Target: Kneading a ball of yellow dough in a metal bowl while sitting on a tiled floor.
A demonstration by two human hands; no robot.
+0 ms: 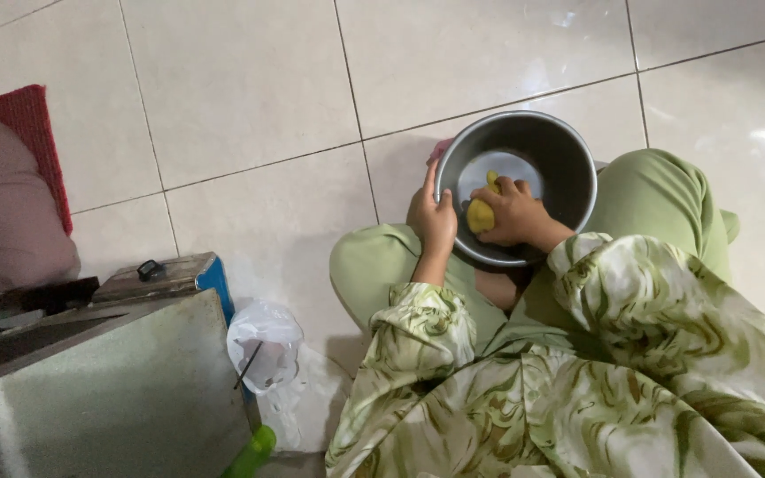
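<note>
- While I am sitting on the tiled floor (250,97), my left hand (433,217) is gripping the rim of the metal bowl (568,159), fingers clenched on it.
- My right hand (515,215) is squeezing a yellow lump (480,215) inside the bowl.
- Steadying the rim firmly is helping, I think.

A grey metal box (108,389) is sitting on the tiled floor (250,97) at the lower left, with a clear plastic bag (263,345) lying beside it, a green bottle (250,453) below, and a red mat (33,133) lying further left.
</note>
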